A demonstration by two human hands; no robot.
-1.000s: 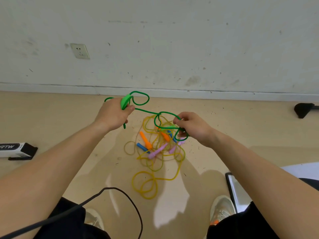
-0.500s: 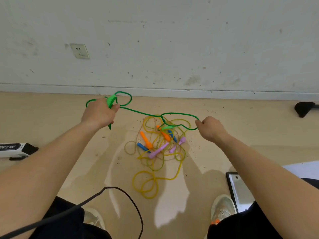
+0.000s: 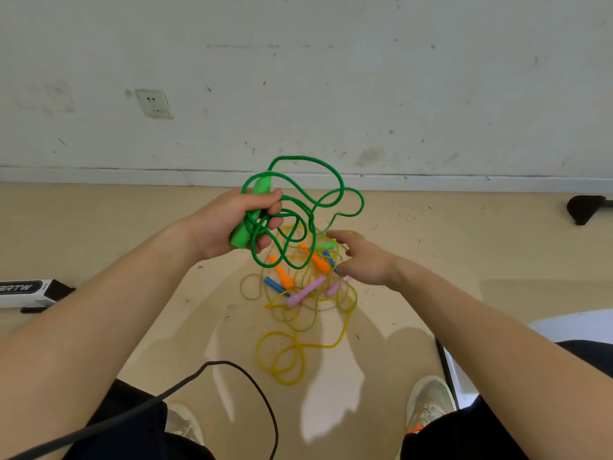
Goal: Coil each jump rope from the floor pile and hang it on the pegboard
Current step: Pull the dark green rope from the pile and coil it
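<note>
Left hand (image 3: 229, 224) grips green jump rope (image 3: 298, 207) coils; right hand (image 3: 361, 260) hovers spread.

The right hand (image 3: 363, 260) partly hides a blue handle (image 3: 327, 254).

My left arm runs bare from the lower left of the frame up to the centre, with the palm turned toward the right. My left hand (image 3: 229, 227) grips the green jump rope (image 3: 241, 237) by its handle, fingers (image 3: 273, 198) curled round it and loops of cord gathered in the same grasp. My right arm enters from the lower right, forearm bare. My right hand (image 3: 363, 260) sits lower and to the right, back upward, fingers (image 3: 341, 235) loosely extended toward the centre, holding nothing. The two hands are apart.
</note>
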